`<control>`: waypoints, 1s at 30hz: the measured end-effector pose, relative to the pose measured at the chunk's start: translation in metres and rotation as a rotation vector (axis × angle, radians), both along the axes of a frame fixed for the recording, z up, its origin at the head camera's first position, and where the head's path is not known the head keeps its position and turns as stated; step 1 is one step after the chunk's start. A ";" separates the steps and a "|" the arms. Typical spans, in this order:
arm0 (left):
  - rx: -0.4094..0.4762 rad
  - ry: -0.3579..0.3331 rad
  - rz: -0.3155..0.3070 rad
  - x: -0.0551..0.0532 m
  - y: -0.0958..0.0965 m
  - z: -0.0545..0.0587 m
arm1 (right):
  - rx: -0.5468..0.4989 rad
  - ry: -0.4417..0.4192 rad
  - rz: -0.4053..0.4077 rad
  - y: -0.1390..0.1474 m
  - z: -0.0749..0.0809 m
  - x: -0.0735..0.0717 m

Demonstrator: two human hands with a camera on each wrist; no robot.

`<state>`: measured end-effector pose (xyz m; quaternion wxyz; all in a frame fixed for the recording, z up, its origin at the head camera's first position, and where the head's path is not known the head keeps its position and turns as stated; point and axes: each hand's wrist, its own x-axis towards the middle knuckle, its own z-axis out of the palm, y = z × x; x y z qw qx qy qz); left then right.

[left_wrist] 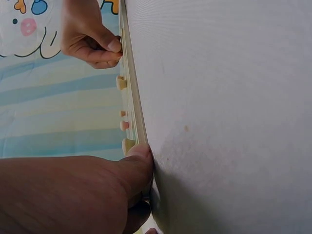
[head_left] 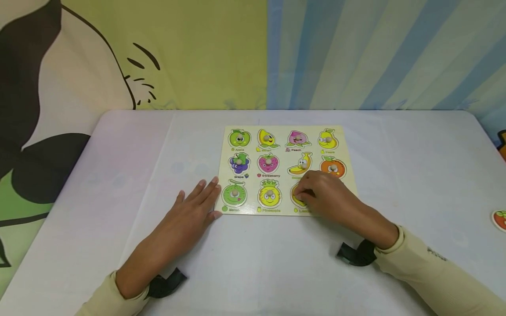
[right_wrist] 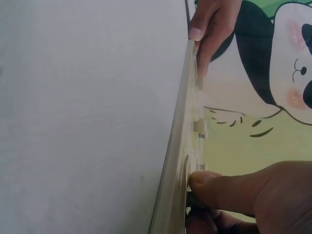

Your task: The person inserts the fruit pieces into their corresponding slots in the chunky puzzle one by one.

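Observation:
A wooden fruit puzzle board (head_left: 253,210) lies on the white table, with knobbed fruit pieces in its rows. My right hand (head_left: 332,197) pinches the yellow lemon piece (head_left: 295,196) at the bottom row, its knob hidden by the fingers. In the right wrist view that piece's edge (right_wrist: 185,183) stands slightly proud of the board beneath my thumb. My left hand (head_left: 189,219) lies flat on the table, fingers straight, thumb and fingertips at the board's left edge. Beside it is the melon piece (head_left: 234,193), then the pineapple piece (head_left: 270,194). My right hand hides the board's bottom right corner.
A red tomato-like piece (head_left: 500,220) lies off the board at the table's far right. Banana (head_left: 300,164) and orange (head_left: 333,167) pieces sit just above my right hand. A printed curtain (head_left: 205,52) hangs behind the table's back edge.

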<state>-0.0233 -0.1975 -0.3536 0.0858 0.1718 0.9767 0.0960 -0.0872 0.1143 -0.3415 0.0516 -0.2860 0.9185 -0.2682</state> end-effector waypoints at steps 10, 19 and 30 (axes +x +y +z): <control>0.007 -0.004 0.002 0.001 -0.001 -0.001 | -0.044 0.012 0.026 0.004 -0.002 0.002; -0.003 -0.003 0.003 0.000 0.000 0.000 | -0.174 0.068 -0.015 0.025 -0.001 0.007; 0.008 -0.009 -0.004 0.000 -0.001 0.001 | -0.220 0.084 -0.071 0.051 0.000 0.013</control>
